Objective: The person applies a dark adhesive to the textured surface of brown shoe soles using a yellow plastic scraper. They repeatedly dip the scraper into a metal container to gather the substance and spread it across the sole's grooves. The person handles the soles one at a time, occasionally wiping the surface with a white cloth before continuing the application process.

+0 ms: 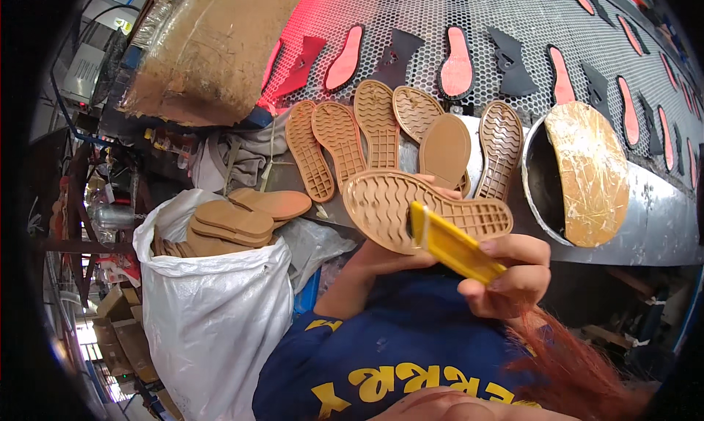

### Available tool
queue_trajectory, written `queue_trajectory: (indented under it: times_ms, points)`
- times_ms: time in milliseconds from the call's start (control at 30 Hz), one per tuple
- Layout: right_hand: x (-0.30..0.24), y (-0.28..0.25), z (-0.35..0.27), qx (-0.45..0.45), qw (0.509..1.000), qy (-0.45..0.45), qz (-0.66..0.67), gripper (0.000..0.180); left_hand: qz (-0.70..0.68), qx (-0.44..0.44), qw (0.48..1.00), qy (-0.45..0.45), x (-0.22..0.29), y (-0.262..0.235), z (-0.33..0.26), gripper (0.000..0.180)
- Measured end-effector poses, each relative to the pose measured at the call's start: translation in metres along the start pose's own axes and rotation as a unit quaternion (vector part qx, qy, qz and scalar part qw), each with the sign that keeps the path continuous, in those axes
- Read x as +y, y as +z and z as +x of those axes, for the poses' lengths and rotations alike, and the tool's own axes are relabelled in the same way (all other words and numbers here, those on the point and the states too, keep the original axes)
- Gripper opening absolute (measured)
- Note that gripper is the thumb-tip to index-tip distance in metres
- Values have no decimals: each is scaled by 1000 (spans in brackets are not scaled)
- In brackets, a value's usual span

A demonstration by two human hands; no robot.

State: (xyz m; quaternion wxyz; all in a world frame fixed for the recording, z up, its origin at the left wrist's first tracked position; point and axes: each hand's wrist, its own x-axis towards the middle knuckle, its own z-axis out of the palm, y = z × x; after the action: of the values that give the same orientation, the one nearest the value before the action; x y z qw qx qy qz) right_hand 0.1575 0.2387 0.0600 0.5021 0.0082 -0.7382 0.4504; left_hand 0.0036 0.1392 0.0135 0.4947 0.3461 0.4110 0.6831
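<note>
Your right hand (510, 274) fingers clamped on yellow brush (449, 243), touching tan sole (411, 204). Your left hand (381, 258) gripped sole from beneath, near middle. More soles (381, 127) fanned far; white sack (213, 311) left.

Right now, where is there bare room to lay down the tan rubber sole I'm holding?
Bare metal ledge lies right of the round glue-coated tub. Crowded: the tan soles fanned on the ledge, and the white sack heaped with soles. The mesh belt has only narrow gaps.
</note>
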Motion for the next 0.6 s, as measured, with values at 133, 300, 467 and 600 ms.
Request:
queue_trajectory:
  times_ms: [133,300,467,600]
  points:
    - [5,-3,9,80,994,0,-71,30,-53,52,997,14,-1,-11,7,94]
    - [22,-2,35,48,995,-5,-86,25,-153,70,985,-23,6,-9,13,110]
    - [41,16,47,30,986,-55,-155,30,-202,100,974,-13,16,17,7,93]
    - [21,33,21,-46,998,-24,-37,29,-271,261,925,-51,18,17,11,86]
